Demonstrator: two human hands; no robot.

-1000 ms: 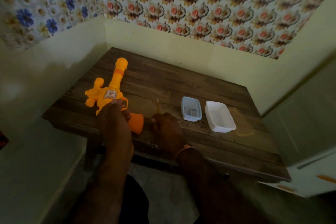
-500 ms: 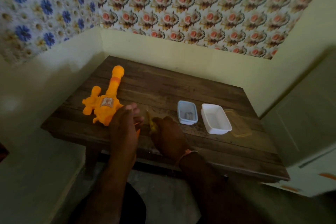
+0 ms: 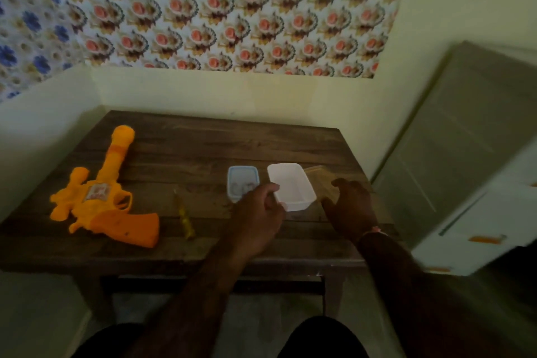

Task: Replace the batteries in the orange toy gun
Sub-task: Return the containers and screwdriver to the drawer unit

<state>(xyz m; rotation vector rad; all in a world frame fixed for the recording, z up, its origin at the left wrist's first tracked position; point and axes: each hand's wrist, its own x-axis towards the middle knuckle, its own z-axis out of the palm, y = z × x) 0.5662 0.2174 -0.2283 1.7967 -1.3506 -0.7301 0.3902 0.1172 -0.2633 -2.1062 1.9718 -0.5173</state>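
Observation:
The orange toy gun point(image 3: 107, 200) lies flat on the left of the wooden table point(image 3: 203, 148), barrel pointing away, and neither hand touches it. A yellow screwdriver point(image 3: 185, 219) lies just right of its grip. My left hand point(image 3: 257, 213) hovers with loosely curled fingers at the near left corner of the white tub point(image 3: 292, 183), partly covering the small blue-rimmed tub point(image 3: 242, 179), which holds small items. My right hand point(image 3: 350, 206) is spread over a translucent lid point(image 3: 315, 173) right of the white tub.
The table stands in a corner, with walls along its left and far sides. A pale cabinet point(image 3: 470, 171) stands close to its right edge. My knees are below the table's near edge.
Both hands have left the gun and screwdriver and moved right to the tubs. The gun now lies flat and the screwdriver rests on the table. The camera has swung right.

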